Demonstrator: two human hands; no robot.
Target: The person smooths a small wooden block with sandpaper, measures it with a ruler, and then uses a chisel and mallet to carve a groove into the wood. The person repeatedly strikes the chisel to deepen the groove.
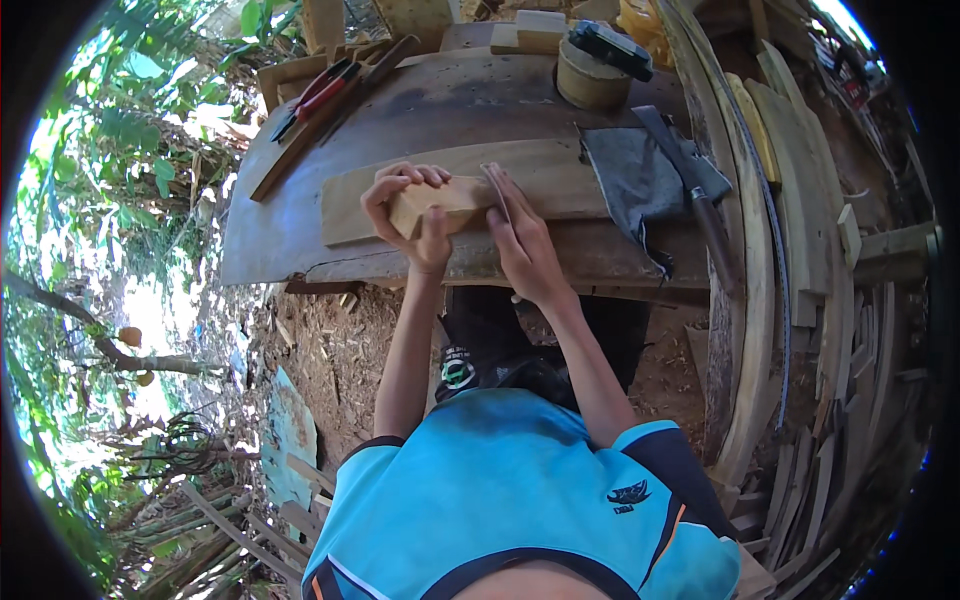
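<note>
My left hand (408, 212) is wrapped round a pale wooden block (455, 200), fingers over its far side and thumb on the near side. At the block's right end, my right hand (523, 240) presses a thin brown sheet (497, 188) that looks like sandpaper, its fingers stretched along it. Both hands are above a long flat board (345, 212) lying on the workbench (450, 105). Right of them, a grey cloth (635, 180) drapes over the board's end. A long blade with a wooden handle (712, 230) rests across that cloth.
Red-handled pliers (325, 92) and a wooden strip (300, 155) lie at the bench's far left. Toward the far right stands a round container (590, 82) with a dark object (610, 48) on top. Long planks (745, 380) line the right side. Shavings (325, 350) cover the ground.
</note>
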